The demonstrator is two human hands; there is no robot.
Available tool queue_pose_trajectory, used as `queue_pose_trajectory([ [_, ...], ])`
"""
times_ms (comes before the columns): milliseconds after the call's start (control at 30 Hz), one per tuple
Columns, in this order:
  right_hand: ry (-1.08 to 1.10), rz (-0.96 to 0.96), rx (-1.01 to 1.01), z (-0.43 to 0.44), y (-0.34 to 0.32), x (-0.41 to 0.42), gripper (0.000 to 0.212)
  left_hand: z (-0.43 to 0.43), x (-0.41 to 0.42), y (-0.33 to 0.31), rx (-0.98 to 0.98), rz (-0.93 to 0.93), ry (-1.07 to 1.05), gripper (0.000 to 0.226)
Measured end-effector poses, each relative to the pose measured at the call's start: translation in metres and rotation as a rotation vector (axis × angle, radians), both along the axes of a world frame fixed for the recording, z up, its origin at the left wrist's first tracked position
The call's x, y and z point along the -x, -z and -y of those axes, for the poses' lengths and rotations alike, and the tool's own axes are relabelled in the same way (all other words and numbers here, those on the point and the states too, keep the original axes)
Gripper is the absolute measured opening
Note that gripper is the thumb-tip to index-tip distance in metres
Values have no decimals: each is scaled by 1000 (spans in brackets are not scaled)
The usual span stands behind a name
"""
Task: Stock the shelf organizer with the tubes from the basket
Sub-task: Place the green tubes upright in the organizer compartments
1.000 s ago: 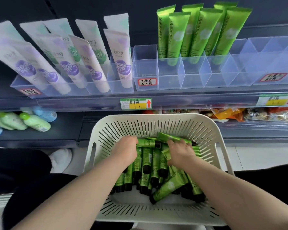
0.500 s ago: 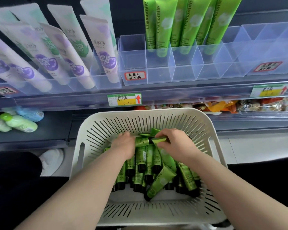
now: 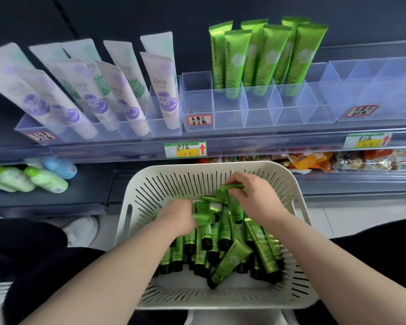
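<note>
A white slotted basket (image 3: 298, 299) in front of me holds several green tubes with black caps (image 3: 230, 261). My left hand (image 3: 177, 216) is down among them, its fingers curled round a green tube (image 3: 205, 216). My right hand (image 3: 253, 195) grips another green tube (image 3: 233, 202) near the basket's far side, lifted a little above the pile. On the shelf above, a clear shelf organizer (image 3: 258, 113) has several upright green tubes (image 3: 265, 55) in its rear cells, and its front cells hold nothing.
White and purple tubes (image 3: 92, 90) lean in a clear organizer at the left. Another clear organizer (image 3: 373, 90) stands at the right. Price tags (image 3: 185, 150) hang on the shelf edge. Bottles (image 3: 45, 179) and snack packets (image 3: 338, 160) lie on the lower shelf.
My right hand has risen toward the basket's far side with a tube in its grip. My left hand has closed on a tube in the pile. The view has tilted upward.
</note>
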State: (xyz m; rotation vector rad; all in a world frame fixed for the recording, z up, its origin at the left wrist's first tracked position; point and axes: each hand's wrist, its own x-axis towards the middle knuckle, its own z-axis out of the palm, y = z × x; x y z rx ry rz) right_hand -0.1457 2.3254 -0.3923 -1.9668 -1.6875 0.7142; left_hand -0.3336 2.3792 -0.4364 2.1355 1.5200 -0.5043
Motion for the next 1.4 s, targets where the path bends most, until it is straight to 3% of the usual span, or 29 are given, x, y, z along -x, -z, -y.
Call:
queue_pose_trajectory([
  [100, 25, -3, -70, 0, -22, -1, 18, -3, -1, -30, -23, 190, -110, 25],
  [233, 79, 32, -200, -5, -60, -7, 17, -13, -10, -95, -206, 387, -170, 29],
  [467, 120, 96, -469, -25, -147, -19, 19, -47, -27, -232, -493, 629, -46, 21],
  [700, 154, 130, -567, -58, -198, -29, 22, -97, -53, -287, -821, 525, 22, 25],
  [1100, 84, 189, -624, -93, -203, -42, 17, -162, -96, -269, -753, 124, 65, 22],
  [1233, 81, 211, -636, -98, -206, -40, 16, -168, -92, -261, -748, 137, 44, 32],
  [1400, 76, 206, -663, -118, -212, -27, 16, -160, -75, -267, -812, 283, 12, 45],
])
